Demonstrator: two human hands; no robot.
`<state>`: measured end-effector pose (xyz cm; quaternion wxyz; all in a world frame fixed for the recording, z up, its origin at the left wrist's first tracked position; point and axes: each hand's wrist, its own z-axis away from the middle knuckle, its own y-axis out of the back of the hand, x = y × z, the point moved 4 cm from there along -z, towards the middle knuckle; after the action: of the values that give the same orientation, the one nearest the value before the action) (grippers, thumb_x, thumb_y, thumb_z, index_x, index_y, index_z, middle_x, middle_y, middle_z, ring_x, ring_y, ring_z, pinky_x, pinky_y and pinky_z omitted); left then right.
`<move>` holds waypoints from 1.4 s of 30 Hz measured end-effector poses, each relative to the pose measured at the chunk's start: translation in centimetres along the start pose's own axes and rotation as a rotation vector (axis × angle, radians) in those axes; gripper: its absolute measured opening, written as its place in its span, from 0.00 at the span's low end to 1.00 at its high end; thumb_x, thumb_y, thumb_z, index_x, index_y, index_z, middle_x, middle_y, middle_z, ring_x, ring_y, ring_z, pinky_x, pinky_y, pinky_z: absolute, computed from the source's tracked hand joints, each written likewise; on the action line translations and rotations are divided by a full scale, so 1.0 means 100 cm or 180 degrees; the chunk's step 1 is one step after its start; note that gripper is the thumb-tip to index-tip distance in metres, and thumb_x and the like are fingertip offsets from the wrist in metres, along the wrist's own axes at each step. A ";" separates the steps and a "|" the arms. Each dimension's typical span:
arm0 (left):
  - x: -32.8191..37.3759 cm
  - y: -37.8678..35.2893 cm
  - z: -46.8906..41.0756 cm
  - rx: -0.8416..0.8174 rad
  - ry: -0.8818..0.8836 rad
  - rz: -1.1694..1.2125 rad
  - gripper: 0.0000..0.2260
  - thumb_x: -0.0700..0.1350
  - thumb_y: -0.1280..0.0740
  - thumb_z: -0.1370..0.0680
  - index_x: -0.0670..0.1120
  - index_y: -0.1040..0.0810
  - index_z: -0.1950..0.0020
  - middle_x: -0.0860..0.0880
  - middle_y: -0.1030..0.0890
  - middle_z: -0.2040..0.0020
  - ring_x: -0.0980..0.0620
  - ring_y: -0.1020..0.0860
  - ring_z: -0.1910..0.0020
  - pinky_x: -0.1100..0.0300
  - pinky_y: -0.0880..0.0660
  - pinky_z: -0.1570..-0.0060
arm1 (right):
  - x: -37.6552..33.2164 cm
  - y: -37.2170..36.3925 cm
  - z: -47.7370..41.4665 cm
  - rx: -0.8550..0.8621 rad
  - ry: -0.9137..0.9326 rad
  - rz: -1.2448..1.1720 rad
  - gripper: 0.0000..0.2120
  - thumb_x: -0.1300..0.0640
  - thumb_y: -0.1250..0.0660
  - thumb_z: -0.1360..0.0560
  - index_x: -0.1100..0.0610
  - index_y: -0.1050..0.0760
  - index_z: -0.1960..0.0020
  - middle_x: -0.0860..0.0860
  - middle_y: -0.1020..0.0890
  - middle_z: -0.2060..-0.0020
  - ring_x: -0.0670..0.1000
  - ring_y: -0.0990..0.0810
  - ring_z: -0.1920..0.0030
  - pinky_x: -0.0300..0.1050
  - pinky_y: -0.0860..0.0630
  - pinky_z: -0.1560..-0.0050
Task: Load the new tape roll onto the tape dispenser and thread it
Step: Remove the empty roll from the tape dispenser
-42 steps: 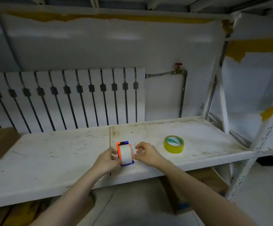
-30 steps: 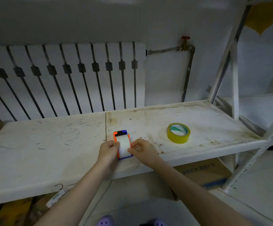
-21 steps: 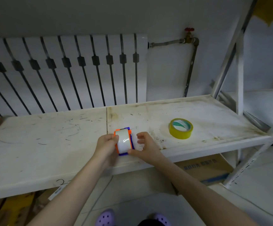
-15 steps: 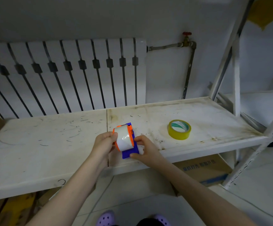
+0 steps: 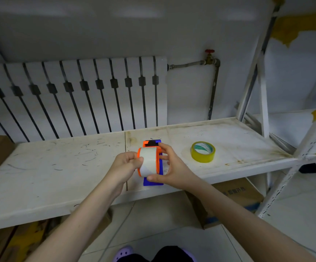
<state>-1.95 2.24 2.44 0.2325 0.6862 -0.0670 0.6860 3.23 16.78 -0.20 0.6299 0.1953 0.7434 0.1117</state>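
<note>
I hold the tape dispenser [image 5: 152, 181], orange and blue, lifted a little above the front of the white shelf [image 5: 59, 167]. A pale, whitish roll [image 5: 148, 161] sits between its orange side plates. My left hand [image 5: 124, 165] grips the roll's left side, thumb on its face. My right hand [image 5: 172, 167] clasps the dispenser from the right and from below, fingers on the blue side. The new yellow tape roll [image 5: 203, 151] lies flat on the shelf to the right, apart from both hands.
A white radiator [image 5: 74, 95] stands behind the shelf, with a pipe and red valve [image 5: 210, 53] beside it. A metal rack upright [image 5: 262, 99] rises at the right. Cardboard boxes [image 5: 242, 195] sit under the shelf. My purple shoes [image 5: 124, 253] show below.
Both hands closed on the dispenser as it lay on the shelf, lifted it and tilted it upright toward me. The yellow roll has not moved.
</note>
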 end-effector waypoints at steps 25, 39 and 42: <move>-0.013 -0.019 0.008 -0.0006 0.0339 0.0137 0.03 0.40 0.34 0.24 0.44 0.23 0.58 0.48 0.20 0.58 0.50 0.23 0.57 0.56 0.26 0.56 | 0.027 0.028 0.016 -0.0120 -0.0417 -0.0535 0.33 0.61 0.23 0.35 0.47 0.36 0.37 0.45 0.29 0.39 0.52 0.26 0.39 0.39 0.18 0.56; -0.020 -0.058 -0.032 0.0542 0.0593 0.0635 0.06 0.37 0.35 0.23 0.39 0.24 0.47 0.41 0.20 0.47 0.52 0.23 0.61 0.64 0.28 0.72 | 0.112 0.158 0.004 0.2357 -0.1170 -0.0203 0.49 0.48 0.23 0.36 0.55 0.49 0.25 0.58 0.37 0.28 0.59 0.33 0.31 0.57 0.31 0.33; -0.022 -0.066 -0.042 0.0560 0.0612 0.0624 0.11 0.37 0.35 0.23 0.36 0.24 0.41 0.40 0.20 0.48 0.51 0.23 0.61 0.61 0.29 0.69 | 0.129 0.202 0.004 0.2982 -0.1444 0.0325 0.46 0.46 0.24 0.38 0.61 0.43 0.30 0.60 0.31 0.33 0.62 0.29 0.35 0.57 0.29 0.37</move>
<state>-3.21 9.27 -1.42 0.1088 0.6253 -0.0507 0.7711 4.94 40.48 -3.44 0.6140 0.5114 0.5480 -0.2474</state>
